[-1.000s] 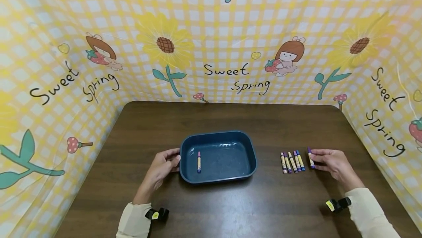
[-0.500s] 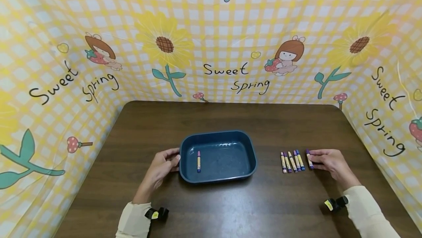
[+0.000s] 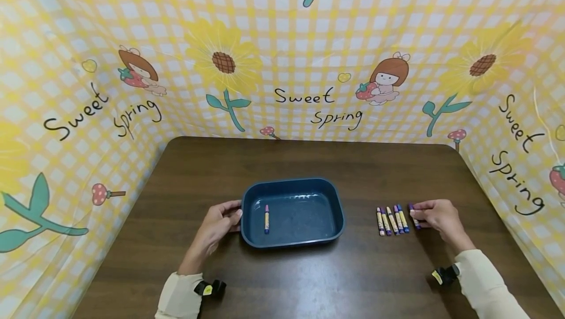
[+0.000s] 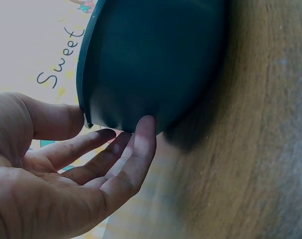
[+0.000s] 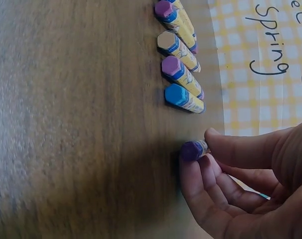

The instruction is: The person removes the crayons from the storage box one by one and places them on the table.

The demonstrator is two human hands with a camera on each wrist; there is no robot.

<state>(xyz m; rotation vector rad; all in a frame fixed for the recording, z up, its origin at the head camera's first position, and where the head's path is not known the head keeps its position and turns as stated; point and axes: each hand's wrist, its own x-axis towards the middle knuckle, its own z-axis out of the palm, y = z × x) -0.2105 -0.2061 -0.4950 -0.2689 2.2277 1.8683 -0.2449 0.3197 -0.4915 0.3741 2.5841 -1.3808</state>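
Observation:
My left hand (image 3: 219, 223) rests against the left end of a dark blue rectangular tray (image 3: 295, 246). In the left wrist view, its thumb tip meets the rim and the fingertips touch the outer wall. Inside the tray, toward the left, lies a crayon (image 3: 267, 221) with a pink tip. My right hand (image 3: 441, 218) pinches a purple crayon (image 5: 192, 150) between thumb and fingers, low at the table, its far part hidden by the hand. Just left of it, several crayons (image 5: 183, 98) with yellow wrappers lie side by side in a row.
A brown wooden table (image 3: 318, 279) carries everything. Yellow-checked cloth (image 3: 309, 54) with printed flowers and "Sweet Spring" lettering surrounds its back and sides. Each wrist bears a black camera mount (image 3: 446, 275).
My right hand has shifted slightly left with the purple crayon, bringing it nearer the row. The left hand and tray keep their place; the head view has tilted a little.

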